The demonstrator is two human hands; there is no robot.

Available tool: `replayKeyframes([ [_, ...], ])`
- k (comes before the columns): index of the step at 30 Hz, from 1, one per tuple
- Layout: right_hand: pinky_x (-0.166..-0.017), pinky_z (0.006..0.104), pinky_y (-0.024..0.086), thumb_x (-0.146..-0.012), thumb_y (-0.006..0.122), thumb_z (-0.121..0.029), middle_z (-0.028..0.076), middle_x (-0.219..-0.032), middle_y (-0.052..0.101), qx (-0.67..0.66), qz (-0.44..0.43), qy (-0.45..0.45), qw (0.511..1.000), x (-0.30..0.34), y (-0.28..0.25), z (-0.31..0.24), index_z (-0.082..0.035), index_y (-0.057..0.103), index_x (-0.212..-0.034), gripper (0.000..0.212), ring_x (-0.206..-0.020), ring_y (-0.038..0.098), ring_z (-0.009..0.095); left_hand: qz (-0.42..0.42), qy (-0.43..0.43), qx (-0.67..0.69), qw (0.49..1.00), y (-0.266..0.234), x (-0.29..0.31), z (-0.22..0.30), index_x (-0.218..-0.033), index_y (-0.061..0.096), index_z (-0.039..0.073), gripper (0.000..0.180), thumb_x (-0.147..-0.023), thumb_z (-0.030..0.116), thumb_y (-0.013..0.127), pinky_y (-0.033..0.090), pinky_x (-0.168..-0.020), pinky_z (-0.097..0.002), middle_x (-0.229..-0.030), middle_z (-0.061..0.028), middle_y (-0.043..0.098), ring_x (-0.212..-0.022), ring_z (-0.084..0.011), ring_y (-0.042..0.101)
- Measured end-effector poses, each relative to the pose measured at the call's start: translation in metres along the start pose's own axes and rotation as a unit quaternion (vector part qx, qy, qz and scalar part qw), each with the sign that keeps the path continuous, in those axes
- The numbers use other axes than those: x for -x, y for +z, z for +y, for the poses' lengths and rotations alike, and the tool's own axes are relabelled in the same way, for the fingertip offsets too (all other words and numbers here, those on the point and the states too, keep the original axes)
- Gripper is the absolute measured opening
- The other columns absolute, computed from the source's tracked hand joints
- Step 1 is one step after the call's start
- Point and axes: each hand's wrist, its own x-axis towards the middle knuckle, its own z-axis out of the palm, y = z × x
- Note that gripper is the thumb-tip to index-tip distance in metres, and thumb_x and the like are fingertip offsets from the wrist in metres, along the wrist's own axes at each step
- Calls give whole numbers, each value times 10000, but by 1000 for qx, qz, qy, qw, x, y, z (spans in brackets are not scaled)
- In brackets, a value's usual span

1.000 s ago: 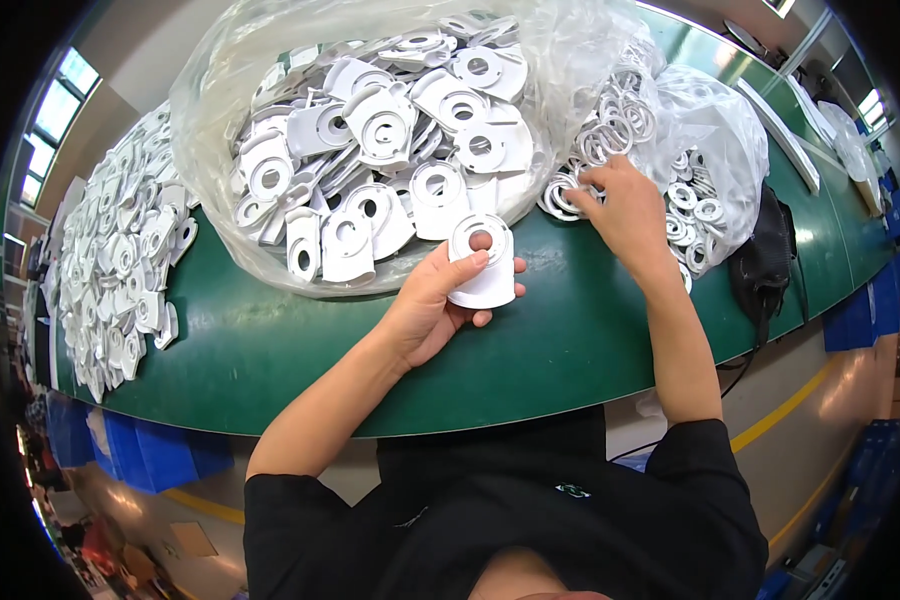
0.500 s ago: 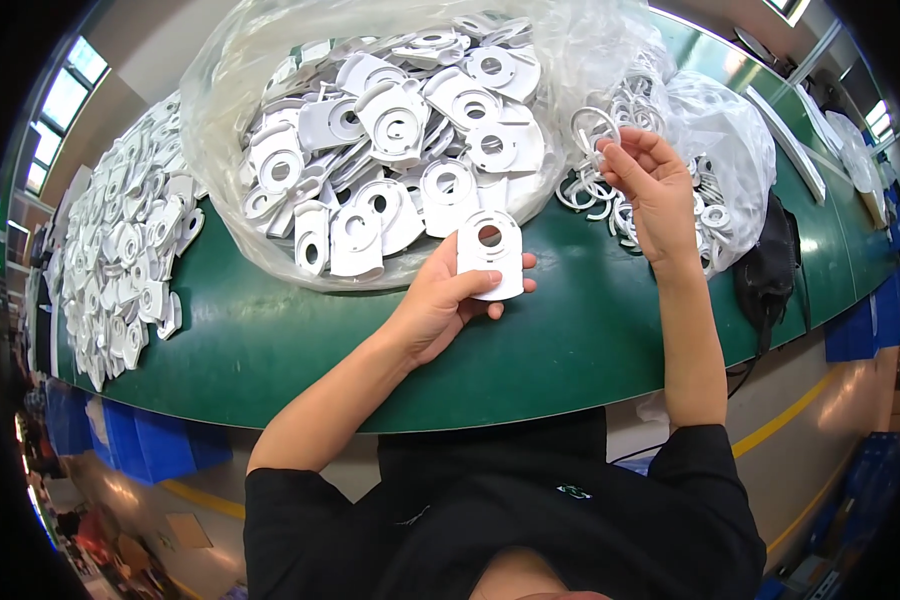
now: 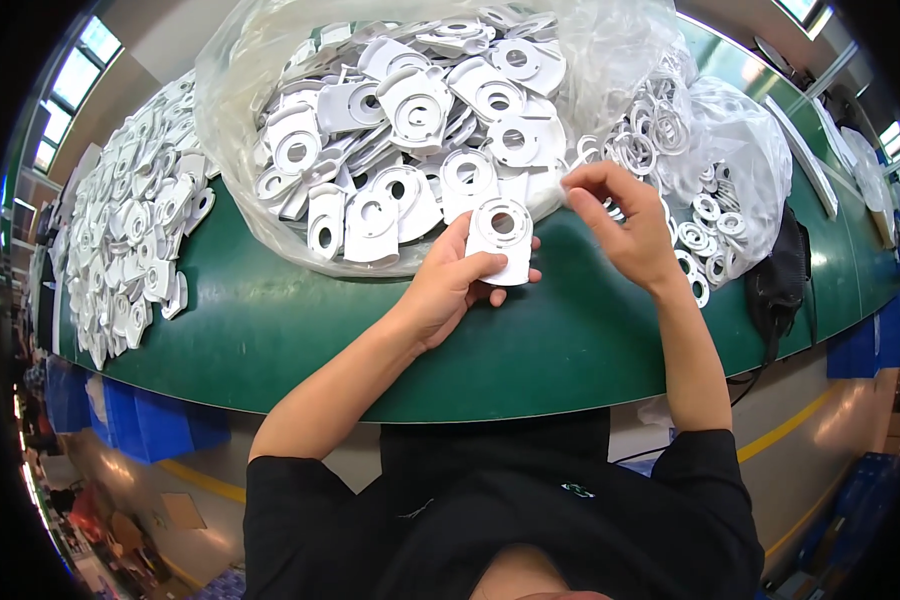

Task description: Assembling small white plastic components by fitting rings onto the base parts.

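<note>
My left hand [image 3: 460,277] is closed on a flat white plastic plate [image 3: 511,262], its thumb across the front and fingertips showing past the right edge. The plate has a rounded top with a large round hole and a raised rim around it. To the right, my right hand [image 3: 628,228] hovers with thumb and forefinger pinched. What sits in the pinch is hard to make out against the pale bag and rings behind it. Near that hand lies a heap of white plastic rings [image 3: 705,207]. Beyond my left hand, many similar plates [image 3: 415,107] fill a clear plastic bag [image 3: 232,190].
A second heap of white plates [image 3: 130,245] spreads over the left of the green table [image 3: 300,350]. On the right are a black bag [image 3: 778,270] and long white strips [image 3: 805,160]. Blue bins [image 3: 155,425] stand below the table's left edge.
My right hand has moved left and down from the rings toward the plate; the ring seen in its fingers before no longer shows clearly. My left hand still holds the plate.
</note>
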Motion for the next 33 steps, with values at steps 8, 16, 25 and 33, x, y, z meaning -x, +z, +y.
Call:
replayKeyframes([
  [8,-586,180,415,-907,607,-52,-2,-841,619,36,237,2,971,-4,-25,4,3,655,-980,102,-729,506,28,3,-9,-1,1000,1,0,0,-1293,337,17,468,-846,1,475,492,-559,-225,-1162,-169,587,-936,-231,659],
  [16,-655,295,502,-721,670,53,78,-930,621,165,-43,-259,951,2,11,-8,-28,675,-962,254,-809,614,213,13,12,12,1000,5,2,-1,-1340,328,43,544,-820,-11,478,510,-634,-251,-1186,-164,575,-987,-253,647],
  [25,-683,321,509,-708,696,2,75,-919,633,144,-112,-226,957,5,13,3,-40,679,-937,234,-825,624,248,-19,7,-7,1000,2,1,-2,-1361,306,51,550,-835,-15,451,509,-645,-253,-1156,-132,577,-995,-235,646],
  [33,-659,330,507,-618,693,50,69,-911,624,216,-100,-270,933,9,22,-4,-29,666,-975,367,-786,606,247,-12,33,7,999,-1,-1,-8,-1339,333,59,416,-959,139,481,512,-649,-259,-1121,-81,575,-915,-145,618],
])
